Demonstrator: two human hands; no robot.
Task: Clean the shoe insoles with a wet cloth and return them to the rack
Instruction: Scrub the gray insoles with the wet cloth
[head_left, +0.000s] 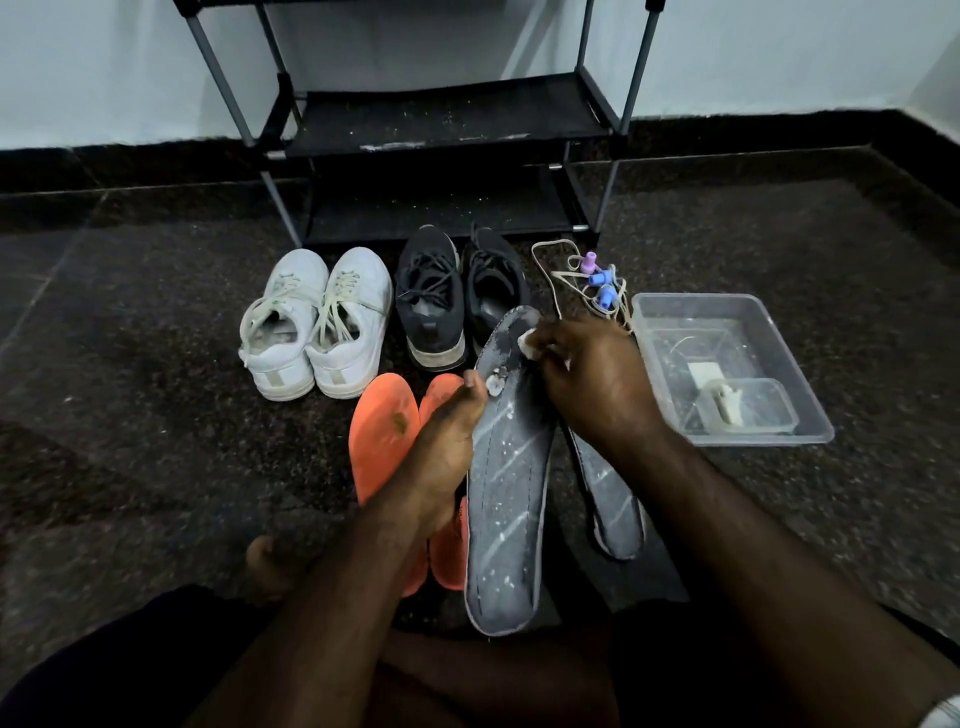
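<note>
A grey insole (506, 499) is gripped along its left edge by the left hand (441, 441), thumb on top. Near its toe, a small white cloth (527, 344) is pinched by the right hand (587, 379) and pressed against it. Orange insoles (382, 441) lie left; the rack (441, 124) stands beyond.

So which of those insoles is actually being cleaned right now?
The grey insole held up by the left hand, with the right hand wiping its toe end. The other grey insole and orange insoles lie untouched.
</note>
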